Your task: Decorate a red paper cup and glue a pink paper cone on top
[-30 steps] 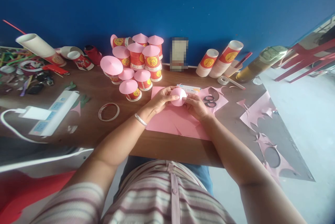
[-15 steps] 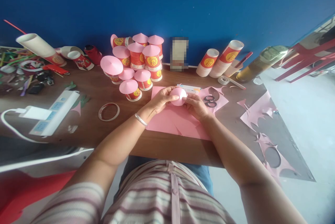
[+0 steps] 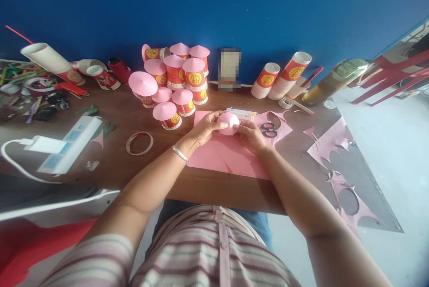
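Between my two hands is a small pink paper cone (image 3: 228, 122), held above the pink paper sheets (image 3: 214, 153). My left hand (image 3: 208, 127) pinches its left side, thumb on top. From the right, my right hand (image 3: 252, 136) grips the opposite edge with thumb and fingers. Black scissors (image 3: 269, 129) lie just right of my right hand, their blades hidden. Behind the cone a flat white, blue and orange box (image 3: 241, 113) is partly covered. Back left stand several red paper cups (image 3: 195, 79) topped with pink paper cones (image 3: 143, 83); one cup lies on its side.
Stacked paper cups (image 3: 266, 82), a tape roll (image 3: 286, 103) and a bottle (image 3: 330, 83) stand back right. Paper offcuts (image 3: 348, 200) lie at the right edge. On the left are a power strip (image 3: 72, 146), a cup-rim ring (image 3: 139, 143) and a red glue gun (image 3: 72, 89).
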Demonstrator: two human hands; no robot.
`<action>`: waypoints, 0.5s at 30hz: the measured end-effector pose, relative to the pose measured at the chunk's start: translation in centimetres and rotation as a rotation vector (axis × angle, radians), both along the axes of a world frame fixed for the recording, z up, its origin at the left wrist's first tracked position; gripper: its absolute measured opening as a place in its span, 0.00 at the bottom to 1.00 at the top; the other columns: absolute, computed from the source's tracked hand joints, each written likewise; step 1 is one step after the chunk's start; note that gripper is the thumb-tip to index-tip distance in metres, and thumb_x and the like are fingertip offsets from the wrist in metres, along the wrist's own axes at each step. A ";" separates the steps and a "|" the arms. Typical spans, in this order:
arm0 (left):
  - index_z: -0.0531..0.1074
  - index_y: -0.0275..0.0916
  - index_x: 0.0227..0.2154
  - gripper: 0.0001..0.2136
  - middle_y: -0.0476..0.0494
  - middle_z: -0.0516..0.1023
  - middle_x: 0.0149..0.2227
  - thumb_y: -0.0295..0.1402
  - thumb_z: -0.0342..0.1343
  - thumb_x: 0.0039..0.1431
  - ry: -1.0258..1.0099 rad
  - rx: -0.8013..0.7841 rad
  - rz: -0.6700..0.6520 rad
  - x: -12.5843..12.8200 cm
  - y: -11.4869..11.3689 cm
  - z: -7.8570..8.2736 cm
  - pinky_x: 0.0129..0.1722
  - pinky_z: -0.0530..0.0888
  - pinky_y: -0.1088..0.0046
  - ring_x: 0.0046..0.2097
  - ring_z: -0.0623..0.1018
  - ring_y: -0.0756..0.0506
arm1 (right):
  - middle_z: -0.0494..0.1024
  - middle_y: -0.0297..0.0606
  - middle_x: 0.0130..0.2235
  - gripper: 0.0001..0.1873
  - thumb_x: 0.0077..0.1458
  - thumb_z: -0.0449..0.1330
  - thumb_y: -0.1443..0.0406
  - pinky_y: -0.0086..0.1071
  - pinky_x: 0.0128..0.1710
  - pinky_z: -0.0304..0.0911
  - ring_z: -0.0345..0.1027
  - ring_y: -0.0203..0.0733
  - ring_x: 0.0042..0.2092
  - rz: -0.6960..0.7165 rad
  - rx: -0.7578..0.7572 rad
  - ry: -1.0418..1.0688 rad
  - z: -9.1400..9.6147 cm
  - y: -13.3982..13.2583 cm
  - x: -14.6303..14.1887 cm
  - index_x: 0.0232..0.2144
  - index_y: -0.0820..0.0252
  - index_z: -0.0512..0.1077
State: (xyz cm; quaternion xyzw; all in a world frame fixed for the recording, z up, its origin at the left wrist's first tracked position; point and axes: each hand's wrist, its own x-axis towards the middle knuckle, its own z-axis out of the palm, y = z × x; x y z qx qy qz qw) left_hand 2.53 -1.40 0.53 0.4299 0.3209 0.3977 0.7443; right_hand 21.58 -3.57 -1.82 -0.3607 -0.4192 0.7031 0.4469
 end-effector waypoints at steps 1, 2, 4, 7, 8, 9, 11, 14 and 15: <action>0.78 0.36 0.47 0.27 0.40 0.82 0.46 0.34 0.73 0.41 -0.004 -0.005 0.000 0.0 0.0 0.0 0.46 0.72 0.67 0.45 0.78 0.44 | 0.82 0.37 0.33 0.20 0.43 0.76 0.51 0.37 0.43 0.69 0.75 0.47 0.43 -0.001 -0.001 0.001 0.0 0.0 0.0 0.34 0.56 0.80; 0.78 0.36 0.48 0.27 0.40 0.82 0.46 0.34 0.72 0.41 -0.008 -0.010 0.001 -0.1 -0.1 0.1 0.46 0.72 0.67 0.45 0.78 0.44 | 0.81 0.36 0.33 0.19 0.43 0.76 0.51 0.37 0.42 0.69 0.75 0.47 0.43 -0.003 -0.002 0.000 0.1 0.0 0.0 0.33 0.56 0.80; 0.77 0.36 0.49 0.27 0.41 0.81 0.46 0.34 0.71 0.42 -0.020 -0.016 0.001 -0.2 -0.1 0.2 0.46 0.72 0.67 0.45 0.78 0.44 | 0.81 0.36 0.32 0.19 0.43 0.76 0.51 0.36 0.41 0.69 0.74 0.46 0.42 -0.011 -0.004 -0.013 0.2 0.0 -0.1 0.32 0.56 0.80; 0.76 0.36 0.49 0.26 0.40 0.81 0.45 0.35 0.69 0.45 -0.029 -0.030 -0.004 -0.4 -0.2 0.3 0.46 0.72 0.66 0.45 0.78 0.43 | 0.80 0.36 0.31 0.20 0.42 0.76 0.50 0.35 0.40 0.68 0.73 0.46 0.41 -0.024 0.001 -0.035 0.3 0.0 -0.1 0.31 0.57 0.80; 0.76 0.36 0.50 0.26 0.40 0.81 0.46 0.35 0.69 0.45 -0.028 -0.041 -0.006 -0.4 -0.2 0.3 0.45 0.72 0.67 0.45 0.78 0.43 | 0.80 0.36 0.31 0.20 0.43 0.76 0.50 0.35 0.40 0.68 0.73 0.46 0.41 -0.028 0.003 -0.038 0.3 0.0 -0.1 0.31 0.57 0.80; 0.76 0.37 0.50 0.26 0.40 0.81 0.46 0.35 0.69 0.45 -0.025 -0.054 -0.008 -0.4 -0.2 0.3 0.45 0.72 0.67 0.45 0.78 0.43 | 0.80 0.36 0.32 0.20 0.43 0.75 0.51 0.36 0.40 0.68 0.73 0.46 0.41 -0.030 0.005 -0.037 0.2 0.0 -0.1 0.32 0.57 0.80; 0.75 0.37 0.51 0.27 0.40 0.80 0.47 0.36 0.69 0.45 -0.015 -0.073 -0.007 -0.4 -0.2 0.2 0.43 0.72 0.68 0.44 0.78 0.44 | 0.80 0.35 0.32 0.19 0.44 0.75 0.52 0.36 0.41 0.68 0.73 0.45 0.41 -0.034 0.006 -0.031 0.1 0.0 0.0 0.34 0.57 0.81; 0.75 0.37 0.51 0.28 0.40 0.80 0.48 0.35 0.71 0.43 -0.007 -0.074 0.008 -0.2 -0.1 0.1 0.44 0.71 0.68 0.44 0.78 0.44 | 0.80 0.35 0.33 0.18 0.46 0.75 0.53 0.36 0.41 0.68 0.72 0.45 0.41 -0.031 0.012 -0.018 -0.1 0.0 0.1 0.35 0.57 0.81; 0.75 0.37 0.51 0.28 0.39 0.80 0.49 0.34 0.71 0.43 -0.008 -0.071 0.010 -0.2 -0.2 0.2 0.45 0.71 0.68 0.45 0.78 0.44 | 0.81 0.36 0.33 0.17 0.46 0.75 0.53 0.36 0.41 0.68 0.72 0.45 0.41 -0.031 0.013 -0.017 -0.2 0.0 0.1 0.34 0.57 0.81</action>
